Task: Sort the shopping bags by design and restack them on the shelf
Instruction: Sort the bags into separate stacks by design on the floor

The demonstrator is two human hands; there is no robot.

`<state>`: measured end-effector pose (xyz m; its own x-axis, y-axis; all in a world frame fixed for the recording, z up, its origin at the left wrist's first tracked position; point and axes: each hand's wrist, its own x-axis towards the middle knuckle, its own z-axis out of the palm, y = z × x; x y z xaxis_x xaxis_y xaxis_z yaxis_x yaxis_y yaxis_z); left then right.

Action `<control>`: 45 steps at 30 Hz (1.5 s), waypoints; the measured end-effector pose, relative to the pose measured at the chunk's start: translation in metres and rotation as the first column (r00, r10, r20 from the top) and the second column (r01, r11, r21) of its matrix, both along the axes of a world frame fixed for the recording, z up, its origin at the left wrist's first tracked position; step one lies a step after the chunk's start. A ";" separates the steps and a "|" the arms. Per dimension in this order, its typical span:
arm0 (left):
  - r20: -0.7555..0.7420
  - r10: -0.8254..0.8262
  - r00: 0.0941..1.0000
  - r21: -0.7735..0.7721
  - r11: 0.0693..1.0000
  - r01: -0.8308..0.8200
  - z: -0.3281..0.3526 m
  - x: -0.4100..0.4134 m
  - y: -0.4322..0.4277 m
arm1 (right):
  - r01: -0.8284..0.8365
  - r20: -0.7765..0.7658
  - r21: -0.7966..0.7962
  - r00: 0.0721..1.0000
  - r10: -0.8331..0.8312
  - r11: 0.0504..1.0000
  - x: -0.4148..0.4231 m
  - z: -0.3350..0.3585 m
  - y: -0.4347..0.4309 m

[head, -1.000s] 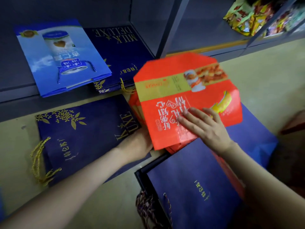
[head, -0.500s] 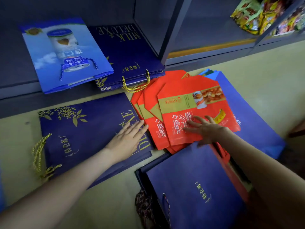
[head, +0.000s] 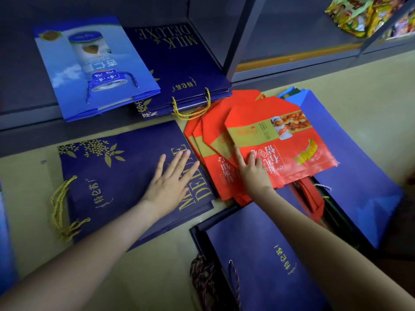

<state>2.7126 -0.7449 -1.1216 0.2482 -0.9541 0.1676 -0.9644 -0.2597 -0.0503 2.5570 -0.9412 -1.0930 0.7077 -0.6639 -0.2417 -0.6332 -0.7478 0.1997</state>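
**Left hand** point(head: 170, 179): lies palm down on the navy bag point(head: 107, 176) at centre left of the frame. The fingers are straight and spread, with the tips over the gold "DELUXE" lettering. It grasps nothing. The navy bag lies flat on the floor point(head: 157, 270), with its gold cord point(head: 59, 205) at the bag's left end.

**Right hand** point(head: 253, 176): rests on the red bags point(head: 215, 140) at centre frame. The forefinger is extended near the left edge of the top red bag point(head: 296, 149), and the other fingers lie slightly bent on its printed face. No finger wraps a bag (contact is from above only).

**Red bags**: fanned flat and overlapping on the floor, just right of the navy bag. Their right part lies over a blue bag point(head: 350, 158) that reaches toward the right edge of the frame.

**Shelf** point(head: 27, 97), upper left: holds a light-blue bag point(head: 56, 63) lying flat. Its right edge overlaps a navy stack point(head: 179, 63) marked "MILK DELUXE". The stack's yellow handle point(head: 193, 108) hangs over the shelf lip, near the red bags.

**Lower centre**: a second navy bag point(head: 258, 254) lies partly under the right forearm.

**Upper right**: snack packets point(head: 359, 14) sit on another shelf.
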 end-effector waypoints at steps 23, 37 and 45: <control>0.025 0.037 0.999 0.032 0.999 -0.038 -0.016 0.004 0.024 | -0.113 -0.206 -0.086 0.974 0.093 0.990 -0.010 -0.002 -0.017; 0.192 -0.096 0.977 -0.190 0.973 0.133 0.028 -0.003 0.047 | -0.395 0.364 0.011 0.857 0.364 0.919 -0.004 0.050 0.145; 0.131 -0.104 0.986 -0.013 0.994 0.107 0.022 0.017 0.088 | -0.276 0.046 -0.015 0.960 0.277 0.961 0.002 0.036 0.154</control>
<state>2.7299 -0.6573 -1.0992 0.1210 -0.9699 0.2116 -0.9721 -0.1589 -0.1728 2.5594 -0.7876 -1.0569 0.8743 -0.4426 -0.1992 -0.4108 -0.8934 0.1819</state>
